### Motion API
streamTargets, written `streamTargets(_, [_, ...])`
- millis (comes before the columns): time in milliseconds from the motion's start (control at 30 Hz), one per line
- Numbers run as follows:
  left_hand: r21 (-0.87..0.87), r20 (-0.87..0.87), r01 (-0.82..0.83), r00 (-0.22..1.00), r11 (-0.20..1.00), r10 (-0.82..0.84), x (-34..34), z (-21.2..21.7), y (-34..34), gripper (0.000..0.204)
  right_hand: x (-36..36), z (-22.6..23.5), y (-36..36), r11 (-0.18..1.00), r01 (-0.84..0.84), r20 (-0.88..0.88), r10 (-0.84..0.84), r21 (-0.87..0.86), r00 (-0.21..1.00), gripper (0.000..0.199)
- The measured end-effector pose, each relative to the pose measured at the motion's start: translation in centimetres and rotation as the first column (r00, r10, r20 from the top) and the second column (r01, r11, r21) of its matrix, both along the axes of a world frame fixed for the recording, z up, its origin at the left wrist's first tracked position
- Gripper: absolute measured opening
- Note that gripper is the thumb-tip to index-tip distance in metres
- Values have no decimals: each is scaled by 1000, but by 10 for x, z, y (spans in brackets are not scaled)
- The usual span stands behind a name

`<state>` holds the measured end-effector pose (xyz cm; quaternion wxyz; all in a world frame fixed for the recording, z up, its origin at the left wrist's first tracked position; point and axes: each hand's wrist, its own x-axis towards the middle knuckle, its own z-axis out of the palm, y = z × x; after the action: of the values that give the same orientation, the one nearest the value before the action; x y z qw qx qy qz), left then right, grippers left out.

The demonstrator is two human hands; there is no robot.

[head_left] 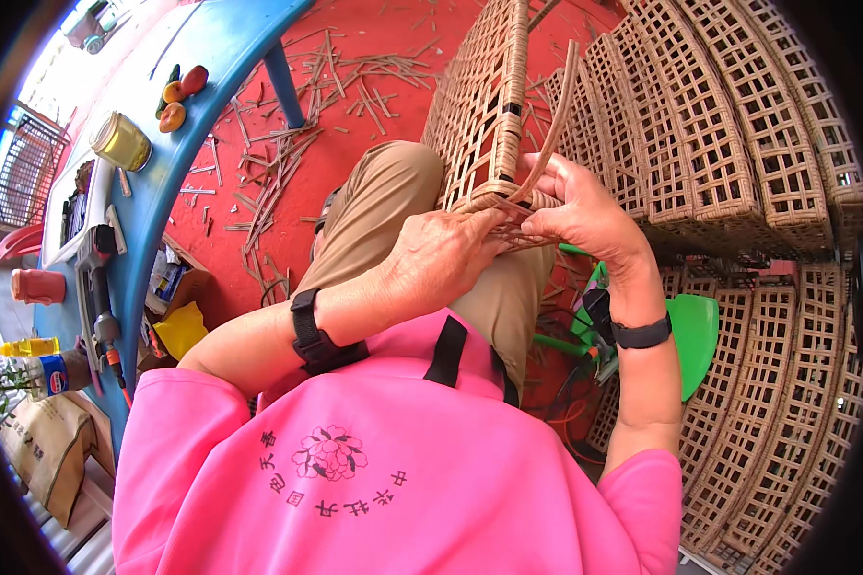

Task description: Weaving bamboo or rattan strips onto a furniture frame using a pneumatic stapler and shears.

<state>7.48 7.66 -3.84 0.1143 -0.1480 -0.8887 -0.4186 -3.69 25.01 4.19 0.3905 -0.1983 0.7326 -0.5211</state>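
Observation:
A tan woven wicker basket [472,105] with an open lattice side stands tilted up over my lap, its near corner toward me. My left hand [446,251] is closed on that corner, thumb and fingers pressed on the bound rim. From the corner a loose, flat wicker strip [558,120] curves upward. My right hand [585,206] is closed round the strip's base, the thumb in front and the fingers partly hidden behind the strip and weave. Both hands nearly meet at the corner.
Stacked wicker baskets [710,125] crowd the right side. Cut strips [288,182] litter the red floor. At left a blue table [197,125] bears fruit [173,117], a glass jar [122,142] and a white tray [79,206]. Something green and plastic [692,335] is beside my right forearm.

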Motion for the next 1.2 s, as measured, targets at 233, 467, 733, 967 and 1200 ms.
streamTargets(233, [-92,79,-1,997,996,8,3,-2,6,36,-9,-5,4,998,-53,35,54,-20,998,80])
streamTargets(467, [335,88,-30,996,942,1,-5,-11,12,26,-13,-3,7,996,-74,104,78,-38,992,78])
streamTargets(733, [536,356,-9,909,844,-216,-11,10,4,21,-5,-17,14,975,65,-106,-89,-213,990,51])
streamTargets(967, [516,401,224,790,827,-464,2,41,-18,23,64,-38,16,990,121,-978,-98,-76,182,34])
streamTargets(1200, [292,148,437,858,851,-492,7,65,-18,22,84,-52,10,975,33,-969,-220,-218,113,21])
